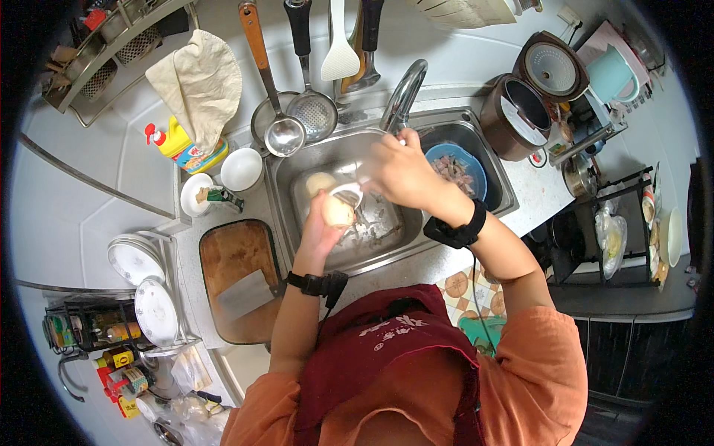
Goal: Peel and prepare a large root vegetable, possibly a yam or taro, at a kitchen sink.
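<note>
Over the sink (290,234), my left hand (317,231) holds a pale, peeled round vegetable, probably a potato (336,213). My right hand (399,170), its fingers blurred, grips a white peeler (347,192) whose head lies against the upper side of that potato. A second pale potato (321,183) is in the basin, just beyond my left hand. Dark peelings (379,237) are scattered across the basin floor. The chrome faucet (405,92) rises behind my right hand, partly hidden by it.
Right of the basin, a blue bowl (479,173) holds cut raw meat. On the left, a cleaver (245,295) lies on a wooden cutting board (237,240). White bowls (242,169) stand behind it. Ladles (285,136) hang at the back wall; an open rice cooker (505,134) stands at right.
</note>
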`<state>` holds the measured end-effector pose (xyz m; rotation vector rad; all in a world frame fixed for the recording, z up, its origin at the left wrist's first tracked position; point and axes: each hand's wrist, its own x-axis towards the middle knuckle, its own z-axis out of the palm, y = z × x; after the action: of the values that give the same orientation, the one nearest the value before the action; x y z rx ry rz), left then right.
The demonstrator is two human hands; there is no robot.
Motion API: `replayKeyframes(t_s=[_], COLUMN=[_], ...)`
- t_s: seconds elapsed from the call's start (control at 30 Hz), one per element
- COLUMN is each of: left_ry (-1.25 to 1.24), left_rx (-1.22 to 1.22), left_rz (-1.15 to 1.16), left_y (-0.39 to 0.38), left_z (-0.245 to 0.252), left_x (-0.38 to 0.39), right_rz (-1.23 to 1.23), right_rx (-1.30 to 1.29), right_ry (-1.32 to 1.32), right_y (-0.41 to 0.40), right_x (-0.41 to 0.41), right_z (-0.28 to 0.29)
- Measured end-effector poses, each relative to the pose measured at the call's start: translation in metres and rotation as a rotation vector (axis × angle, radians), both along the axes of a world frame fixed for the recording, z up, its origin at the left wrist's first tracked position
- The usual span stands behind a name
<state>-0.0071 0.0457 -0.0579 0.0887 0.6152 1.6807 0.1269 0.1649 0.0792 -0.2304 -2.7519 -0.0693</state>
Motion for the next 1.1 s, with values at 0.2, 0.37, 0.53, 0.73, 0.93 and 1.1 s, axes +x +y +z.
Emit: replayKeyframes(t_s=[0.2,0.37,0.53,0.73,0.93,1.1], left_ry=[-0.061,0.001,0.083,0.035,-0.128,-0.237], left_rx=[-0.025,-0.092,-0.151,-0.107,-0.027,0.003], left_rz=[-0.019,0.006,0.027,0.073,0.102,0.130], left_y=[0.003,0.002,-0.004,-0.006,-0.003,0.005], left_z=[0.012,0.013,0.019,0.013,0.004,0.001], left_x=[0.007,0.006,0.009,0.002,-0.010,-0.006], right_rz=[0.062,0.081,-0.121,-0.205,-0.125,-0.075], right_rx=[0.085,0.098,0.381,0.122,0.059,0.070], right_ry=[0.020,0.021,-0.032,0.034,0.045,0.043], right_y=[-0.012,-0.014,0.007,0.030,0.001,-0.018], right_x=[-0.003,-0.005,-0.012,0.004,0.009,0.006], right_z=[0.002,-0.001,-0.022,-0.018,-0.005,-0.001])
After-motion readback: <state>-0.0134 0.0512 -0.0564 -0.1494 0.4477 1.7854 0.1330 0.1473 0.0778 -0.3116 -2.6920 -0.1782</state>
